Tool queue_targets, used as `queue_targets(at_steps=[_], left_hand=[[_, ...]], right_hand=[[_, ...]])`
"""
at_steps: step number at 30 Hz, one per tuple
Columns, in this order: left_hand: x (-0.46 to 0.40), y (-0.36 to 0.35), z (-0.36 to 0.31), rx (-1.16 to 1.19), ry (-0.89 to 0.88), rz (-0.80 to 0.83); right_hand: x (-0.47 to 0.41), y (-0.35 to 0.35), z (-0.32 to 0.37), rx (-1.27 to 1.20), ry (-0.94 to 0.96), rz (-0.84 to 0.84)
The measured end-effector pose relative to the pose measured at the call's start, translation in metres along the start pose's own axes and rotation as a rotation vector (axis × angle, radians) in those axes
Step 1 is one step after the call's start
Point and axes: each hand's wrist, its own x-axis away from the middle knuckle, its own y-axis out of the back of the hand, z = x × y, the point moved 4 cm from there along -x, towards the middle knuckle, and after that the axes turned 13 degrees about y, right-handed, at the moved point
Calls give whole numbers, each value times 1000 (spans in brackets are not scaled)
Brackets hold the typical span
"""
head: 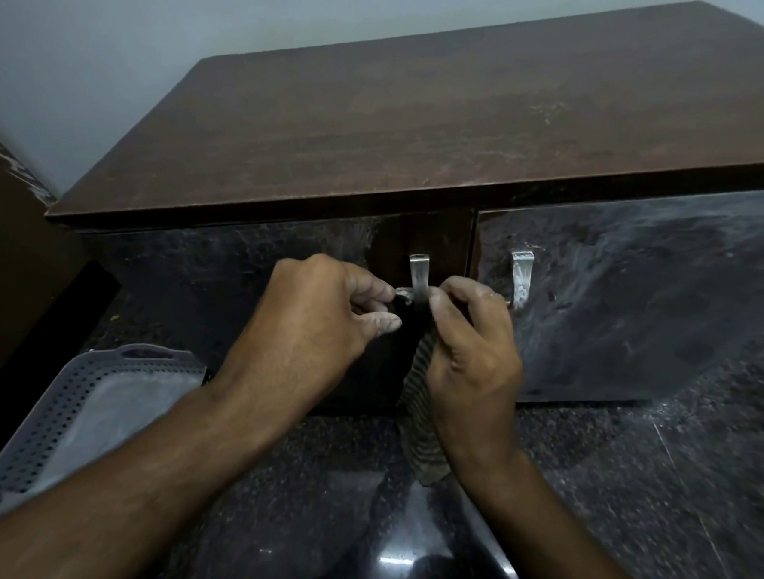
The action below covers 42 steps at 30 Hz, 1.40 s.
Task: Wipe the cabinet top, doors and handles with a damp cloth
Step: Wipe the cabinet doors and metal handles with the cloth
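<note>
A low cabinet with a brown wooden top (426,126) stands against the wall. Its two dark glossy doors, the left door (220,270) and the right door (639,296), each carry a metal handle. A striped grey cloth (421,426) is threaded behind the left door's handle (418,271). My left hand (315,325) pinches one end of the cloth left of that handle. My right hand (474,353) grips the cloth on the handle's right, with the rest hanging down. The right door's handle (520,277) looks dusty and is untouched.
A grey perforated plastic tray (73,409) lies on the dark speckled floor (627,483) at the lower left. A brown panel (10,266) stands at the far left. Dust streaks cover the right door.
</note>
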Motion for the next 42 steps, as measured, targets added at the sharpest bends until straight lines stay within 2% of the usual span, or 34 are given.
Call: queue_targets(at_steps=[5,8,11,16,23,26,28,32,39,42], left_hand=[[0,-2,-2,-3,0,15],[2,3,1,17,8,0],[1,8,5,39,18,-22],[1,10,6,35,18,-28],[2,16,10,18,41,-33],[3,16,9,12,34,-19],[3,14,9,11,45,3],[2,11,11,14,76,38],[2,10,10,9,55,25],[1,10,11,24,50,19]], right_hand=[[5,2,2,146,60,115],[12,4,-2,169,4,67],[25,2,-1,72,-83,25],[33,-5,15,-51,80,33],[-10,1,31,122,337,-66],[-10,-5,24,371,329,-117],[2,-8,19,449,316,-87],[18,-18,10,410,356,26],[-10,-8,17,357,365,-121],[3,-14,13,393,393,-65]])
